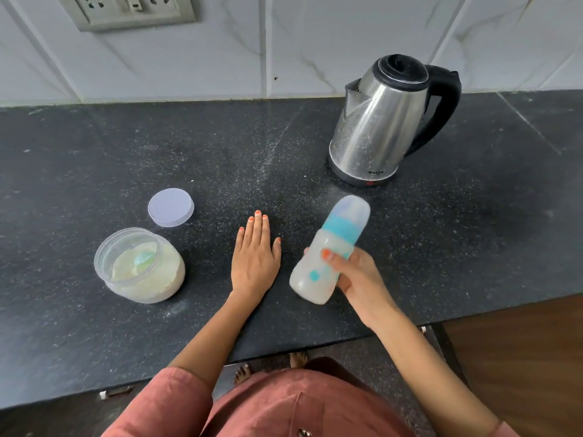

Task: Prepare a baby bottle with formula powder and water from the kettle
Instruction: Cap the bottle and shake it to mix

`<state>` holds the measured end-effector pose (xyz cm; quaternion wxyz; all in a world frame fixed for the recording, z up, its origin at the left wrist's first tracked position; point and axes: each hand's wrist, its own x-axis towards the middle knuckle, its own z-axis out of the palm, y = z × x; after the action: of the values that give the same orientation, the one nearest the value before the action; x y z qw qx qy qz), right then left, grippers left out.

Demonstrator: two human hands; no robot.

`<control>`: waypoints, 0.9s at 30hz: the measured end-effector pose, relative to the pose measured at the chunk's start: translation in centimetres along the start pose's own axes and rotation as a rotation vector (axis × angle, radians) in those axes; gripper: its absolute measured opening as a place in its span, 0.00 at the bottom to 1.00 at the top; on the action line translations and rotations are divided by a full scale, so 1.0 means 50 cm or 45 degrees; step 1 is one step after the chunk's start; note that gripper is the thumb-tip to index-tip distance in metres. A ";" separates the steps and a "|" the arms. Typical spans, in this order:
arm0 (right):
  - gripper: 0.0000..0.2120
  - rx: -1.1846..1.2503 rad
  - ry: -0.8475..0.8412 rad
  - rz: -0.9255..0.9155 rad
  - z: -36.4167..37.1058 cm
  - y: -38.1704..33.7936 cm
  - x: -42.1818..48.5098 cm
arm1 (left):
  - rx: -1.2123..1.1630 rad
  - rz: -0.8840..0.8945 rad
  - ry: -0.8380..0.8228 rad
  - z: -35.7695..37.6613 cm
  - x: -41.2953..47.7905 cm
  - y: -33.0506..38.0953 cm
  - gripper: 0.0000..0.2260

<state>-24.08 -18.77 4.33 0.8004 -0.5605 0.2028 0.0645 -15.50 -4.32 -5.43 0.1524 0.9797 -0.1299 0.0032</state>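
My right hand [356,279] grips a baby bottle [328,250] above the counter; the bottle is tilted, blurred, capped with a clear cover and a blue collar, and looks milky white inside. My left hand [255,253] lies flat on the black counter [94,159], fingers together, holding nothing. An open clear jar of pale formula powder [142,266] stands to the left, with a green scoop [143,258] resting in the powder. Its round lid [170,207] lies just behind it. A steel electric kettle [385,121] with a black handle stands at the back right, lid shut.
White powder dust streaks the counter between the jar lid and the kettle. A tiled wall with a socket plate [132,9] rises behind. The counter's front edge runs near my body, and a wooden surface [520,357] lies lower right.
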 end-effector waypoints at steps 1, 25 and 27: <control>0.22 -0.081 -0.048 0.011 -0.001 0.000 -0.005 | -0.004 0.001 0.000 0.000 0.000 0.000 0.24; 0.23 0.061 -0.073 -0.080 -0.006 -0.023 0.009 | -0.012 -0.010 0.002 -0.008 0.003 0.004 0.24; 0.26 0.458 0.019 -0.168 -0.011 -0.038 0.028 | -0.021 -0.004 0.010 -0.008 0.004 0.006 0.24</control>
<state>-22.34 -20.15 5.29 0.8886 -0.4209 0.1798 -0.0295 -15.35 -4.55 -4.96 0.1609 0.9787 -0.1277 0.0059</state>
